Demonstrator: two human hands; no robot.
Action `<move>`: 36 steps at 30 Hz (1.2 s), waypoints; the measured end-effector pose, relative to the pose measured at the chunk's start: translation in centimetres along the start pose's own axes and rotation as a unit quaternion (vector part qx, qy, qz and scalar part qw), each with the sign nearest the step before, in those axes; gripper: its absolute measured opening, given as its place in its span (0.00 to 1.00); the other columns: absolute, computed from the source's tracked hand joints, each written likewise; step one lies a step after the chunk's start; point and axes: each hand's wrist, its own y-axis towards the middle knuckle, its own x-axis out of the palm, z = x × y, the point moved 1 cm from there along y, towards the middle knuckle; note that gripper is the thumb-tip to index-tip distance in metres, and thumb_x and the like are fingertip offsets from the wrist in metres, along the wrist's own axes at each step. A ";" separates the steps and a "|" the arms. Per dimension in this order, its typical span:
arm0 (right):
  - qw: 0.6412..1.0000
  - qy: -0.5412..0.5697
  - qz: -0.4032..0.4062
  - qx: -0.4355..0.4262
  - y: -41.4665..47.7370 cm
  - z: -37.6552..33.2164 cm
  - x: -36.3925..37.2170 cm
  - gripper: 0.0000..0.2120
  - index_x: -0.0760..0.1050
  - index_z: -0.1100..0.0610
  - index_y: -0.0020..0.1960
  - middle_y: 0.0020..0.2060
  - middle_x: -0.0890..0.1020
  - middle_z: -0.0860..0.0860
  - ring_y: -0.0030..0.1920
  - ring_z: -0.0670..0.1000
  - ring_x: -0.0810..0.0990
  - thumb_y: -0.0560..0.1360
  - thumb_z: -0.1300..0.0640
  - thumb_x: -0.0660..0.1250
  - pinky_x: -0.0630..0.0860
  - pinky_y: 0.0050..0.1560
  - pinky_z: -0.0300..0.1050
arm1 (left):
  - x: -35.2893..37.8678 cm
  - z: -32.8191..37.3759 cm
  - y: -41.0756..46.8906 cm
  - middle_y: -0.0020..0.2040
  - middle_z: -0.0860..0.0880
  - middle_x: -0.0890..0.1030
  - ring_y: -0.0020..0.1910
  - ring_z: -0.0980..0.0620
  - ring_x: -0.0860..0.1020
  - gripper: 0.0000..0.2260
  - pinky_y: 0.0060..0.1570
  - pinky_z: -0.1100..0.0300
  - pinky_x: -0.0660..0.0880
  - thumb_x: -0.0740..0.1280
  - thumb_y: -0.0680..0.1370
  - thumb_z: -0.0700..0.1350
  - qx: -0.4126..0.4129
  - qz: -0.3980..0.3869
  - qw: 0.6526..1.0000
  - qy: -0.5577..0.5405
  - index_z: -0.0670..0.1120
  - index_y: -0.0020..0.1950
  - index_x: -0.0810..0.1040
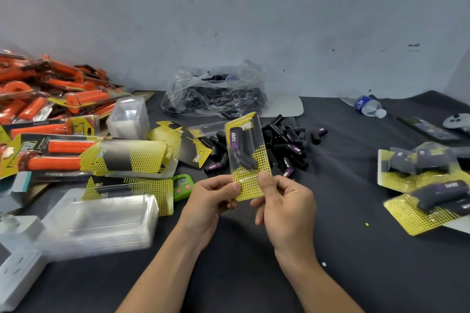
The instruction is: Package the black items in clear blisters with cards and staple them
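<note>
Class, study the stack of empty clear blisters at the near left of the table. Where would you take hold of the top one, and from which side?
Probably pinch the flat rim at the right end of the blister stack, coming from the right and above. The nested shells leave a thin lip free there, and it faces the left hand, which holds the package.

Single wide-angle view from head height, worn above the near edge of the worktop (343, 211), facing forward and down across it to the far edge and the wall (279, 20) behind; close over the near half, side edges bowed by the lens.
</note>
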 end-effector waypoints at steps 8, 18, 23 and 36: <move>0.998 -0.013 -0.013 0.063 -0.9 -1.1 -4.0 0.07 0.82 0.50 0.50 0.31 0.84 0.54 0.25 0.53 0.80 0.82 0.60 0.68 0.73 0.27 0.41 | 2.8 0.9 -1.8 0.35 0.43 0.82 0.29 0.53 0.74 0.05 0.31 0.62 0.73 0.74 0.73 0.35 0.035 0.093 0.993 0.059 0.43 0.43 0.89; 0.960 0.003 0.186 0.208 -1.8 -5.6 -20.9 0.11 0.81 0.57 0.37 0.26 0.77 0.53 0.23 0.48 0.69 0.78 0.59 0.69 0.65 0.22 0.41 | 22.3 0.4 -3.0 0.30 0.42 0.83 0.24 0.50 0.78 0.21 0.24 0.63 0.72 0.65 0.84 0.50 -0.034 -0.068 0.979 0.190 0.45 0.33 0.82; 0.923 0.140 0.300 0.194 1.1 -7.6 -26.6 0.09 0.81 0.58 0.45 0.37 0.87 0.55 0.30 0.49 0.82 0.81 0.56 0.67 0.74 0.28 0.40 | 31.0 0.5 -2.7 0.51 0.47 0.87 0.50 0.53 0.85 0.13 0.50 0.59 0.83 0.64 0.84 0.51 -0.137 -0.228 0.958 0.104 0.43 0.60 0.81; 0.975 -0.073 0.074 0.195 -0.9 -5.8 -14.2 0.12 0.85 0.48 0.45 0.37 0.87 0.47 0.39 0.52 0.86 0.74 0.62 0.66 0.78 0.39 0.46 | 18.8 3.5 -3.4 0.36 0.62 0.84 0.36 0.68 0.81 0.19 0.42 0.67 0.80 0.63 0.75 0.31 0.087 -0.014 0.896 0.436 0.50 0.53 0.88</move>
